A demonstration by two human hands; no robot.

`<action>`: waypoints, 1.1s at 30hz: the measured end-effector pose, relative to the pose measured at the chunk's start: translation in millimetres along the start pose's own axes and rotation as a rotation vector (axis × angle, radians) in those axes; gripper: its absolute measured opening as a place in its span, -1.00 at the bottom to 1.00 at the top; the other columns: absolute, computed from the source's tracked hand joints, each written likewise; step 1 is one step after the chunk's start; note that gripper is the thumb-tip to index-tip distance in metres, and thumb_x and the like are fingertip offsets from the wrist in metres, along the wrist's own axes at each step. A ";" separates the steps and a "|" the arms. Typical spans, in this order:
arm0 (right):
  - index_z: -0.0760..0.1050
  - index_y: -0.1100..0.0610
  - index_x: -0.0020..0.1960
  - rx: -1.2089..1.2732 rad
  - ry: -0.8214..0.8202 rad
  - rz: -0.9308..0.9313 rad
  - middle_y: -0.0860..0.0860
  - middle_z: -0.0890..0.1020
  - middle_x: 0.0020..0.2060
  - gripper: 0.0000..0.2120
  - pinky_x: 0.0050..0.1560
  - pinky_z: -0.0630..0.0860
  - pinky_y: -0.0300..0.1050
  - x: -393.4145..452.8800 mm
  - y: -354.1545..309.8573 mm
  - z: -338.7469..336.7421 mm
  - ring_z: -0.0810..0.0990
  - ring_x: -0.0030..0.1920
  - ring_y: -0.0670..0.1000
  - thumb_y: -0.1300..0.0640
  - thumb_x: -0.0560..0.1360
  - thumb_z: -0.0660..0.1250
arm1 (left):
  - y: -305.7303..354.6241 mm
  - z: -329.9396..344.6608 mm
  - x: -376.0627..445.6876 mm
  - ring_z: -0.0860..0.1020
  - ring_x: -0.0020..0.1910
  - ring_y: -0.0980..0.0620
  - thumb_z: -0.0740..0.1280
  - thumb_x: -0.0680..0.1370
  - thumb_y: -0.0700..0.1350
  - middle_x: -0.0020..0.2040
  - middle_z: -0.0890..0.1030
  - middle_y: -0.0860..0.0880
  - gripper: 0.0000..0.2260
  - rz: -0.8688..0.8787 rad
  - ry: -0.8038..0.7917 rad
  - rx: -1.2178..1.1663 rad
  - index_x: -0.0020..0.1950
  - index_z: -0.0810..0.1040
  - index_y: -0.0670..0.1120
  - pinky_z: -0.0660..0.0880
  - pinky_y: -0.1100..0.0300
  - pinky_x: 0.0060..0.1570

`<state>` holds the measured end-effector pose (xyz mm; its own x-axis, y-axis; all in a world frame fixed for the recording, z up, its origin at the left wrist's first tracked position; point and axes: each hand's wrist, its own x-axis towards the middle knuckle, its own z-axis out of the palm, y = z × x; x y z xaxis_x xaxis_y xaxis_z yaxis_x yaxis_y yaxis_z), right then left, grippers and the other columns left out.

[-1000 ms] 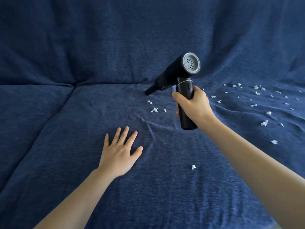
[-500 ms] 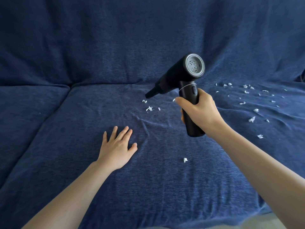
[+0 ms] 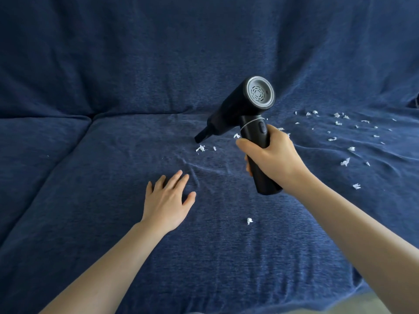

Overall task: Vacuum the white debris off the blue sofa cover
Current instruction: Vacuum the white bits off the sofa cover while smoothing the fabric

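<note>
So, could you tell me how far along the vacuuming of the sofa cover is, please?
Done: the left part of the sofa cover looks almost free of scraps. In hand: the right hand holds the handheld vacuum, its nozzle just above a small clump; the left hand lies flat on the fabric. Left: one scrap in front and the scattered debris on the right.

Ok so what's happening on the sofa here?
A person is vacuuming a blue sofa cover. The right hand grips a black handheld vacuum, its nozzle just above some white scraps. The left hand lies flat on the fabric. More white debris is scattered to the right.
</note>
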<state>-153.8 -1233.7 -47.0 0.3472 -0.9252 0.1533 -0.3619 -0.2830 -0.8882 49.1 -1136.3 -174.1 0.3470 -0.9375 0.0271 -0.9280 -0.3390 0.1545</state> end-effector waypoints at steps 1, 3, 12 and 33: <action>0.48 0.19 -0.02 -0.004 -0.006 -0.003 0.08 0.64 -0.37 -0.75 -0.30 0.65 0.02 -1.9 0.0 -3.3 0.64 -0.47 0.03 0.04 0.50 0.45 | 5.0 0.3 1.7 0.02 0.52 -0.13 -0.07 0.57 0.29 0.56 -0.01 0.16 -0.43 -0.007 -0.029 0.009 0.54 0.03 0.12 -0.04 -0.20 0.46; 0.48 0.18 -0.04 0.002 -0.009 -0.006 0.06 0.63 -0.40 -0.77 -0.31 0.64 0.02 -6.6 0.1 -9.9 0.62 -0.48 0.03 0.05 0.50 0.45 | 12.0 1.5 4.9 -0.04 0.52 -0.17 -0.08 0.55 0.33 0.56 -0.02 0.18 -0.40 -0.030 -0.055 0.010 0.54 0.03 0.12 -0.11 -0.25 0.44; 0.47 0.19 -0.05 -0.002 -0.047 -0.014 0.04 0.62 -0.42 -0.76 -0.34 0.61 -0.03 -27.5 3.9 -35.5 0.61 -0.48 0.03 0.06 0.50 0.45 | 23.9 8.6 5.7 -0.07 0.54 0.02 -0.01 0.61 0.18 0.57 -0.01 -0.02 -0.40 0.020 -0.025 -0.062 0.55 0.05 -0.15 -0.06 0.03 0.51; 0.46 0.11 -0.06 -0.072 0.087 0.001 0.10 0.66 -0.34 -0.78 -0.30 0.61 -0.06 -33.5 27.7 -72.6 0.64 -0.47 0.01 0.02 0.49 0.45 | 33.8 12.0 3.1 -0.04 0.54 -0.12 -0.06 0.60 0.22 0.57 0.01 0.01 -0.41 0.015 -0.040 0.016 0.56 -0.02 -0.01 -0.04 -0.13 0.49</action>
<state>-238.3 -1228.9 -45.3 0.2710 -0.9432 0.1924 -0.4245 -0.2965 -0.8555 17.1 -1151.6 -180.6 0.3275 -0.9448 -0.0104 -0.9353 -0.3257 0.1381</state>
